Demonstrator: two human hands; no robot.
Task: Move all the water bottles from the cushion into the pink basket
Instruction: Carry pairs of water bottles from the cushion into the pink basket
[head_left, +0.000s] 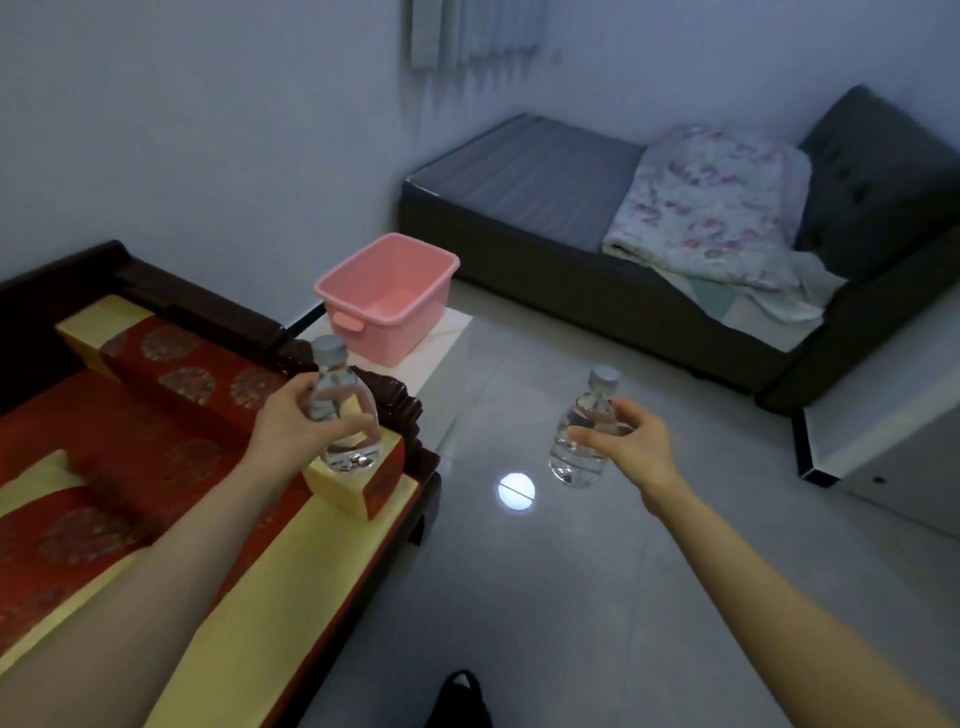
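Note:
My left hand (293, 423) grips a clear water bottle (345, 441) with a grey cap, held upright over the end of the red and yellow cushion (135, 462). Out over the floor, my right hand (631, 444) holds a second clear water bottle (582, 441), also upright. The pink basket (387, 296) stands empty on a low white table (447, 358) beyond both bottles, past the end of the wooden bench. No other bottle shows on the cushion.
A dark wooden bench (405, 405) carries the cushion and a red bolster (202, 379). A grey sofa bed (545, 208) with a floral quilt (717, 208) fills the back right. Pale floor tiles (571, 597) lie between them. A dark shoe (460, 699) shows at the bottom.

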